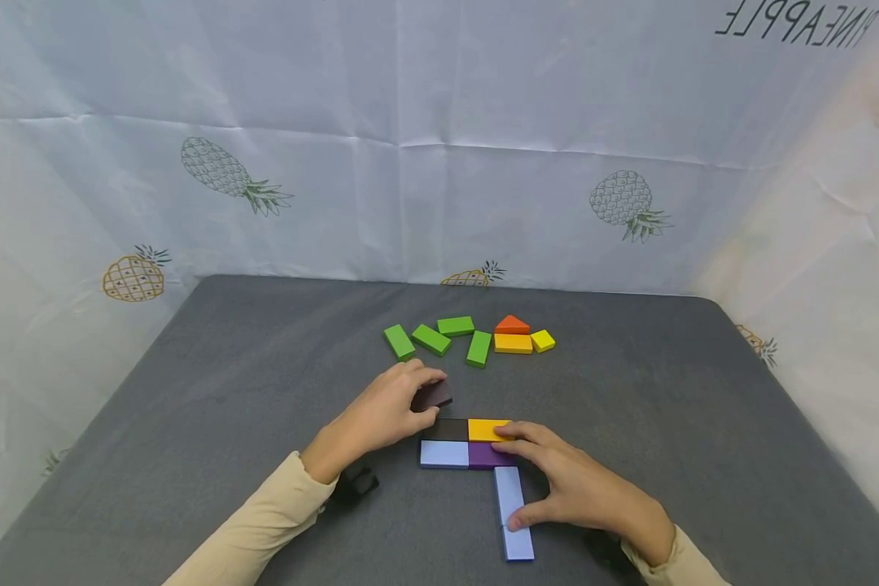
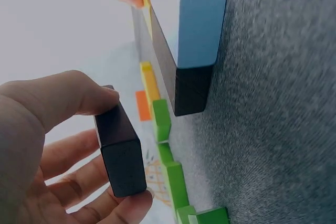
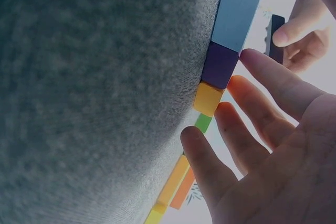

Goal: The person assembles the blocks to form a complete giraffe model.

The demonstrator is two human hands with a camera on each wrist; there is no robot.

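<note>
L hand [image 1: 387,413] pinches dk block [image 1: 430,396] at approx 11 o'clock of laid blk block [image 1: 450,430], R hand [image 1: 580,484], fingers spread, touching yellow block [image 1: 482,430] at 3 o'clock; prob a placing step, next move needing lowering w/ edges aligned.

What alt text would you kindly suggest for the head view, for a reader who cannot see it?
A person's left hand holds a dark block over a grey table, while the right hand touches a layout of black, yellow, purple and light blue blocks. Behind lie four green blocks, an orange triangle and two yellow blocks.
</note>
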